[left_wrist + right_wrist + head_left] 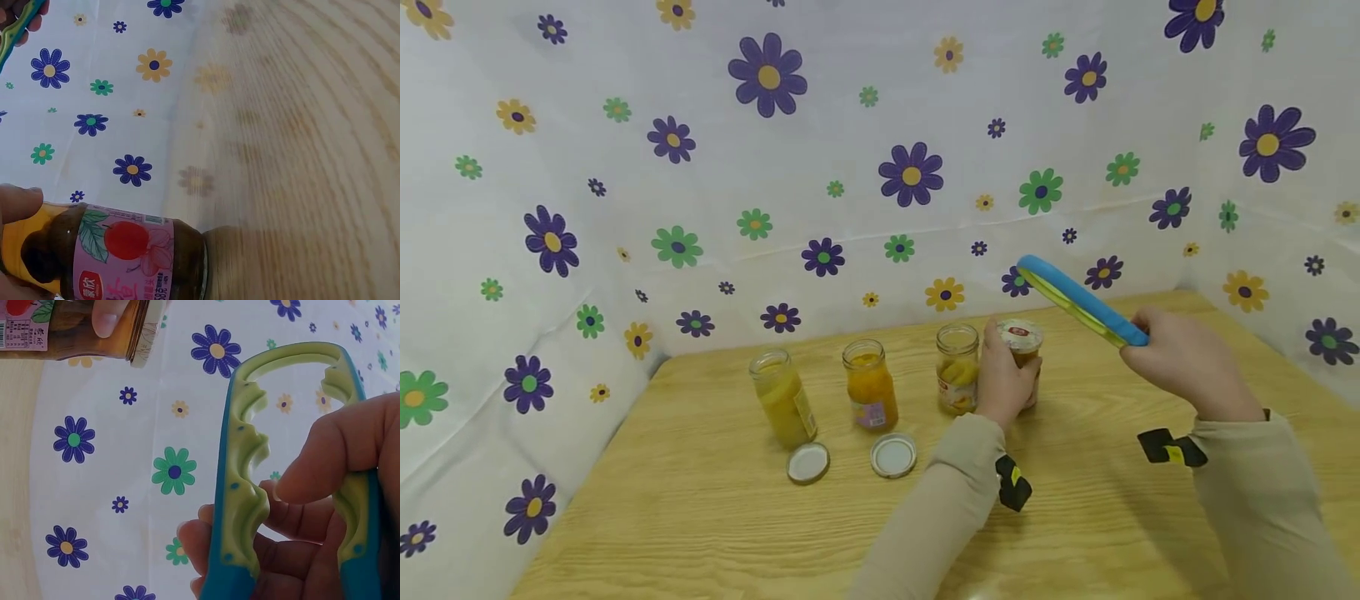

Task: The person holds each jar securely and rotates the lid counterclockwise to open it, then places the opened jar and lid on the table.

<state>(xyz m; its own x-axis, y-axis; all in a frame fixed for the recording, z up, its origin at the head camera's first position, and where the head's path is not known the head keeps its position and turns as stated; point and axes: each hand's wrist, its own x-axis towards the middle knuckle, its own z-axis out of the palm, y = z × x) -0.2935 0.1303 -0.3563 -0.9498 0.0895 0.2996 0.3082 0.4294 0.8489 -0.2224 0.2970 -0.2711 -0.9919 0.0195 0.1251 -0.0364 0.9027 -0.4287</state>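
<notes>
Sleeves in beige fill the bottom of the head view, each with a black and yellow strap at the wrist. Beyond them the left hand (1003,379) is wrapped around a closed jar (1024,354) standing on the wooden surface (715,517); the hand hides most of the glass, so only the white lid with a red mark and a strip of the side show. In the left wrist view the jar's pink label with a red fruit is visible, but its lid end is cut off by the frame.

Raised above and to the right of that jar, the right hand (1187,362) has its fingers curled round a blue and green jar opener (1078,300), whose handle end is covered by the palm.

Three open jars stand in a row to the left: one (957,368) just beside the held jar, a second (869,384), and a third (782,397). Two loose lids (808,462) (893,455) lie in front of them. Flowered cloth (775,167) backs the surface.
</notes>
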